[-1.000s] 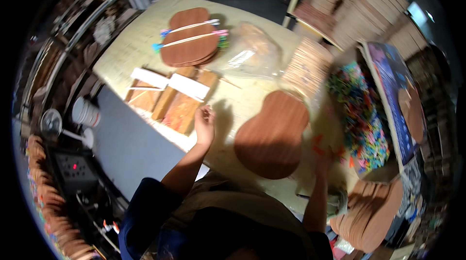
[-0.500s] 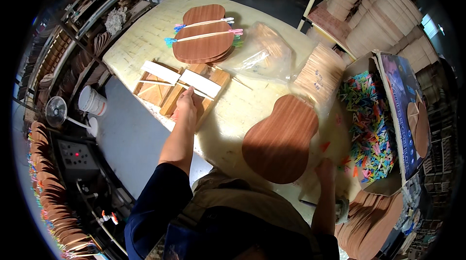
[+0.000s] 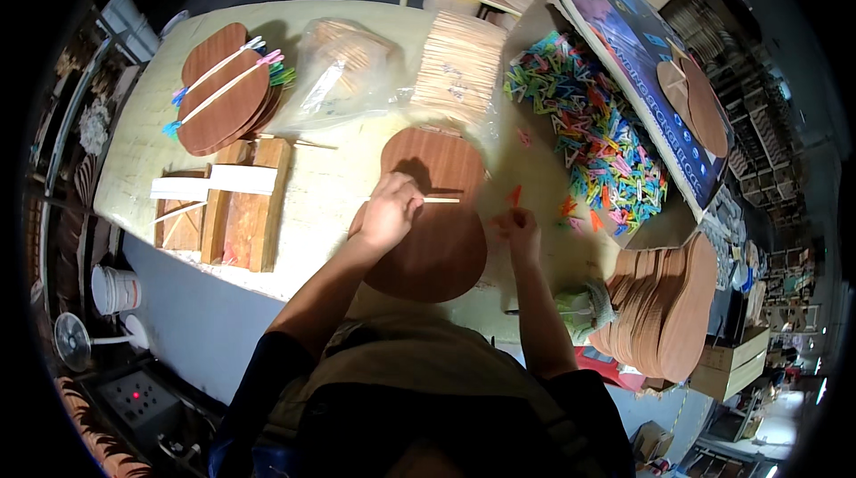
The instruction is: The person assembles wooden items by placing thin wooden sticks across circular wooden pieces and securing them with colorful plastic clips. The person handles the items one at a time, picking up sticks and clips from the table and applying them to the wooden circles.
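Observation:
A brown guitar-shaped wooden board lies on the table in front of me. My left hand is over its waist, fingers pinched on a thin pale wooden strip that lies crosswise over the board. Right of the board, my right hand has its fingers pinched together just above the table; what they hold, if anything, is too small to make out. An orange clothespin lies beside its fingertips. At the left stands a wooden jig with white strips across it.
Boards with clipped strips lie at the far left. Behind are a plastic bag of strips and a strip bundle. A cardboard box holds many coloured clothespins. Stacked guitar-shaped boards stand at the right.
My left hand has moved right from the jig to the board, bringing a strip. My right hand has moved farther from me, beside the orange clothespin. The whole view has turned to the right.

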{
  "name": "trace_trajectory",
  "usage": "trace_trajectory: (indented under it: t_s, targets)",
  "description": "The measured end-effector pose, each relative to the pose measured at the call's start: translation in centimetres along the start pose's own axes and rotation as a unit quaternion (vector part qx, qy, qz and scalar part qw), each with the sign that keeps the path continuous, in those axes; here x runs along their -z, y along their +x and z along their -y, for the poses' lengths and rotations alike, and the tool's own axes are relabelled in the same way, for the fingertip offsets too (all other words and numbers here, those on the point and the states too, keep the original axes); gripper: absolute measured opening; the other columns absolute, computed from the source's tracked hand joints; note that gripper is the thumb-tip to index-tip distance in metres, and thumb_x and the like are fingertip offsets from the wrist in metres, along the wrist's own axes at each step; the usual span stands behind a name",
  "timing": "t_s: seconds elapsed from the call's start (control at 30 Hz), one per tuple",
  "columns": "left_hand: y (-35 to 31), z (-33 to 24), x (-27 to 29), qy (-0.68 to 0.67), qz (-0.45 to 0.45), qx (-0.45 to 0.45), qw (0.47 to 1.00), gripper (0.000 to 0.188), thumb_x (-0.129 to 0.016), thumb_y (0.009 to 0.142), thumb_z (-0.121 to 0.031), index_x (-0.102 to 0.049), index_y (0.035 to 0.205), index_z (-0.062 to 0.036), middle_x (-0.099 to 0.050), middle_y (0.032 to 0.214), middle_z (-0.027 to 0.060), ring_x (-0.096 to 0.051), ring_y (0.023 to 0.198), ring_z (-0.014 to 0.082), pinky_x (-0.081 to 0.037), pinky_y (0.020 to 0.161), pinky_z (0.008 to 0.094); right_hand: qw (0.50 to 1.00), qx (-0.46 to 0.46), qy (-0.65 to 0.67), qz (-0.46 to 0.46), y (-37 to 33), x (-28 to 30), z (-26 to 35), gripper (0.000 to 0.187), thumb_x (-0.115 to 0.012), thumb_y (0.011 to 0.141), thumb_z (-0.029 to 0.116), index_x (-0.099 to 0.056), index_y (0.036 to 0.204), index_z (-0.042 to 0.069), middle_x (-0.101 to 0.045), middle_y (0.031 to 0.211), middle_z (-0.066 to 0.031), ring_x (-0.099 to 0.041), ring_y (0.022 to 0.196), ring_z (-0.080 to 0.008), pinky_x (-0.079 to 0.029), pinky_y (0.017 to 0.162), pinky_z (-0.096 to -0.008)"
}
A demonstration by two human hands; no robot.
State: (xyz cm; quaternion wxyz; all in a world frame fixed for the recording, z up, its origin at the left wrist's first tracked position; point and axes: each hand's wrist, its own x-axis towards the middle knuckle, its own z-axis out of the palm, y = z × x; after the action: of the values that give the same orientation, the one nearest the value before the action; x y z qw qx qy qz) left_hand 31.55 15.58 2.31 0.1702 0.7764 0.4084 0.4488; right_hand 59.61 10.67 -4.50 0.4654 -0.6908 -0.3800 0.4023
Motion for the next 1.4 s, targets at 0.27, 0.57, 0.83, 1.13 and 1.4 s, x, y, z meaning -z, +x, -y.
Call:
trace_trajectory:
  t_s: [0.27, 0.57, 0.83, 1.13, 1.4]
  targets:
    - [0.1, 2.1, -4.4, -0.033, 0.061, 0.005, 0.998, 0.008, -0.061, 0.071, 0.001, -0.054, 0.069, -0.0035, -0.059, 0.098, 0.0151, -0.054, 0.096, 0.0346, -0.044, 0.083, 0.0411, 0.887, -0.129, 0.442, 0.040, 0.3, -3.1, -0.4, 0.004, -0.054, 0.088, 0.004, -0.056, 0.086, 0.000, -0.062, 0.091, -0.0114, -0.062, 0.088, -0.0244, -0.052, 0.081, -0.0378]
    - [0.0, 2.3, -4.5, -0.067, 0.057, 0.031, 0.996, 0.007, -0.062, 0.071, 0.001, -0.057, 0.072, -0.0040, -0.060, 0.095, 0.0119, -0.056, 0.095, 0.0326, -0.045, 0.086, 0.0405, 0.997, 0.045, 0.037, 0.041, 1.0, -0.9, 2.1, 0.013, -0.057, 0.084, 0.003, -0.059, 0.097, 0.003, -0.062, 0.090, -0.0106, -0.061, 0.083, -0.0228, -0.050, 0.074, -0.0327]
    - [0.1, 2.4, -4.3, -0.065, 0.046, 0.010, 0.997, 0.010, -0.065, 0.069, 0.000, -0.057, 0.072, -0.0049, -0.060, 0.096, 0.0097, -0.056, 0.094, 0.0301, -0.045, 0.082, 0.0384, 0.891, 0.285, -0.352, 0.036, 7.6, 0.3, 5.7, 0.018, -0.059, 0.078, 0.007, -0.059, 0.096, 0.004, -0.059, 0.087, -0.0119, -0.061, 0.070, -0.0262, -0.049, 0.065, -0.0345]
    - [-0.6, 3.2, -4.7, -0.099, 0.062, 0.028, 0.993, 0.006, -0.054, 0.076, -0.004, -0.058, 0.079, -0.0053, -0.059, 0.094, 0.0094, -0.055, 0.090, 0.0269, -0.044, 0.079, 0.0371, 0.924, -0.014, -0.004, 0.383, 5.2, -20.8, 13.6, 0.015, -0.065, 0.082, 0.011, -0.067, 0.087, -0.003, -0.057, 0.062, -0.0004, -0.046, 0.049, -0.0062, -0.036, 0.044, -0.0217]
    - [-1.5, 3.6, -6.5, -0.360, 0.019, 0.170, 0.917, 0.019, -0.046, 0.088, -0.005, -0.056, 0.104, -0.0010, -0.056, 0.107, 0.0095, -0.053, 0.098, 0.0176, -0.044, 0.082, 0.0319, 0.745, -0.025, -0.340, 0.573, 5.0, -25.3, 14.1, 0.013, -0.067, 0.076, 0.011, -0.067, 0.086, 0.002, -0.059, 0.060, -0.0081, -0.051, 0.050, -0.0152, -0.041, 0.047, -0.0281]
